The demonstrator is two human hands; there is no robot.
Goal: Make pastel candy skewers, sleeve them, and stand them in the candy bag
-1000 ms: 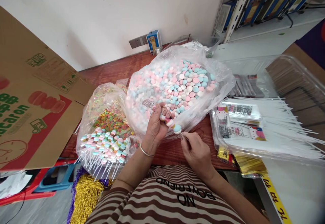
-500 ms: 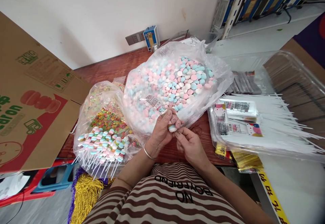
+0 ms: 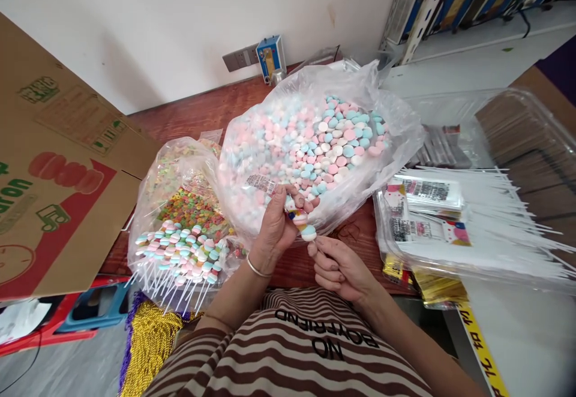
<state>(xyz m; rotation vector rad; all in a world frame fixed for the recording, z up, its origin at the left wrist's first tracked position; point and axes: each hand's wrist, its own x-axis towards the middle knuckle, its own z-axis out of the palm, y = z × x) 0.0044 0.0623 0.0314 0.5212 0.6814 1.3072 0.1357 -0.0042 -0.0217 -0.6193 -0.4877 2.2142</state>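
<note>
My left hand (image 3: 279, 220) is closed around a small clear bag of stacked candies (image 3: 308, 231), striped pink, white, blue and yellow. A printed label stands out above that hand. My right hand (image 3: 335, 268) pinches at the lower end of the bag, below the bottom candy; what lies between its fingertips is too small to make out. Behind both hands, a large open plastic bag (image 3: 387, 172) holds loose pink, blue and white candies. To the left, finished candy sticks (image 3: 180, 250) lie on a bag of small colourful rings (image 3: 191, 211).
A cardboard box (image 3: 58, 193) stands at the left. On the right, a clear plastic tray (image 3: 382, 235) holds white sticks (image 3: 490, 211) and printed packets (image 3: 427, 193). A small blue device (image 3: 270, 58) is by the wall socket. Golden packets (image 3: 438, 286) lie below the tray.
More of the stacked candies now shows between my hands. My right hand has moved slightly down, and the label has tilted up to the left. The view has shifted a little.
</note>
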